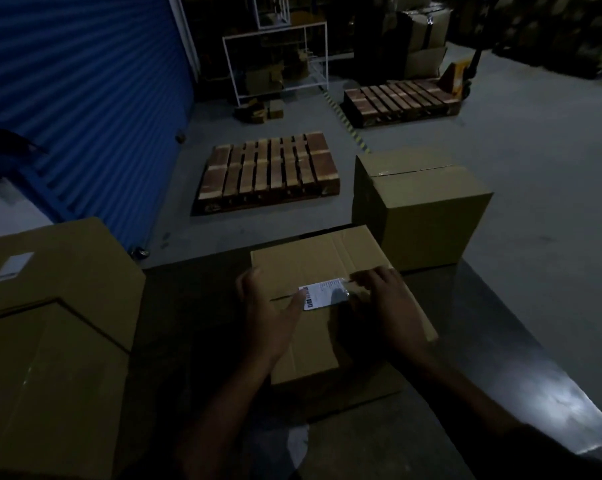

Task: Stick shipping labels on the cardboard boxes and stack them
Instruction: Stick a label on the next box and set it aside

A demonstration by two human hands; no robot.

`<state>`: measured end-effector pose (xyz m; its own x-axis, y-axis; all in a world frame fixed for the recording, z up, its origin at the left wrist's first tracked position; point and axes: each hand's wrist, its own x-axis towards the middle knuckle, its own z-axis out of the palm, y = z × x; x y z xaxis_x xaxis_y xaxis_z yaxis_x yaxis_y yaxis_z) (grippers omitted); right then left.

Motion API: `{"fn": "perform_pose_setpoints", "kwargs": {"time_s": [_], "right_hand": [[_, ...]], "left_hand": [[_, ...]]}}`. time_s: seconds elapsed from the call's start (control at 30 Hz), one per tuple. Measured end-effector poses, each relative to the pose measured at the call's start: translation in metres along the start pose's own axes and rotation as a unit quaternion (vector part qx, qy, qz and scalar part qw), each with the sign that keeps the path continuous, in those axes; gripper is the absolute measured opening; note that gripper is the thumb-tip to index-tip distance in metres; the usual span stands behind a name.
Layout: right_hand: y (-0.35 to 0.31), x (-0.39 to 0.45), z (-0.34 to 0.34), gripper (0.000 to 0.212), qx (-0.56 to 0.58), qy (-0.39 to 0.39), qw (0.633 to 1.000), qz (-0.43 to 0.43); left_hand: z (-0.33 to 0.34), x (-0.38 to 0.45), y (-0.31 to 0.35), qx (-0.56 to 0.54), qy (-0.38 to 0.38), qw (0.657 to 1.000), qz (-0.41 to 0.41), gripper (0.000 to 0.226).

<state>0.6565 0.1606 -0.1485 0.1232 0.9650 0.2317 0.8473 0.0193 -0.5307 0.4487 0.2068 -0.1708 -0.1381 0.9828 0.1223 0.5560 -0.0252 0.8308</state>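
Note:
A brown cardboard box [313,265] lies flat on the dark table [195,306] in front of me. A white shipping label [322,293] with a barcode sits across the box's top seam. My left hand [268,313] rests on the box's left part, and one straight finger touches the label's left edge. My right hand [386,303] lies flat on the box at the label's right edge, fingers stretched toward the label. A big box [60,271] at the left carries a white label [13,266].
Another large box [50,386] stands at the near left. A tall sealed box [421,209] stands beyond the table on the right. Two wooden pallets [268,171] [400,98] lie on the grey floor. A blue roller door [85,91] fills the left.

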Motion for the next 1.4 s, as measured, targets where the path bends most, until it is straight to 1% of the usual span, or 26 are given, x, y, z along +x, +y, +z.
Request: {"fn": "perform_pose_setpoints", "kwargs": {"time_s": [0.07,0.13,0.2,0.3,0.4,0.47,0.53,0.6,0.73,0.8,0.93,1.13,1.3,1.4], "right_hand": [[-0.011,0.005,0.009,0.043,-0.026,-0.017,1.000,-0.004],[-0.016,0.004,0.018,0.046,-0.057,-0.012,0.998,0.000],[-0.015,0.003,0.025,0.046,-0.080,0.005,0.997,0.010],[-0.016,0.004,0.036,0.043,-0.092,0.027,0.995,0.035],[-0.018,0.007,0.043,0.040,-0.088,0.049,0.994,0.050],[-0.014,0.013,0.043,0.034,-0.063,0.043,0.995,0.064],[-0.007,0.019,0.039,0.027,-0.010,0.024,0.997,0.079],[-0.003,0.020,0.038,0.024,0.015,0.026,0.996,0.079],[-0.004,0.017,0.048,0.029,-0.051,0.054,0.994,0.075],[-0.002,0.019,0.048,0.028,-0.065,0.046,0.995,0.066],[0.003,0.023,0.042,0.021,0.001,0.029,0.997,0.069],[0.007,0.031,0.046,0.025,-0.066,0.022,0.997,0.019],[0.016,0.043,0.039,0.040,-0.097,-0.052,0.994,-0.023],[0.019,0.044,0.038,0.040,-0.092,-0.057,0.994,-0.028]], "left_hand": [[0.014,0.019,0.004,0.060,-0.054,0.997,0.020,0.100],[0.025,0.026,-0.001,0.108,-0.094,0.989,0.040,0.104],[0.030,0.027,-0.014,0.122,-0.087,0.986,0.072,0.098],[0.031,0.026,-0.023,0.115,-0.071,0.987,0.081,0.092],[0.032,0.026,-0.022,0.115,-0.068,0.985,0.107,0.090],[0.032,0.025,-0.021,0.110,-0.069,0.985,0.113,0.090],[0.032,0.023,-0.021,0.118,-0.069,0.984,0.115,0.088],[0.033,0.023,-0.019,0.125,-0.067,0.983,0.118,0.087],[0.033,0.022,-0.021,0.121,-0.057,0.983,0.129,0.084],[0.033,0.022,-0.021,0.115,-0.057,0.983,0.130,0.084],[0.034,0.022,-0.022,0.122,-0.060,0.982,0.129,0.085],[0.034,0.021,-0.021,0.111,-0.066,0.984,0.123,0.087],[0.032,0.025,-0.021,0.104,-0.089,0.982,0.128,0.093],[0.032,0.028,-0.022,0.107,-0.096,0.982,0.126,0.096]]}}
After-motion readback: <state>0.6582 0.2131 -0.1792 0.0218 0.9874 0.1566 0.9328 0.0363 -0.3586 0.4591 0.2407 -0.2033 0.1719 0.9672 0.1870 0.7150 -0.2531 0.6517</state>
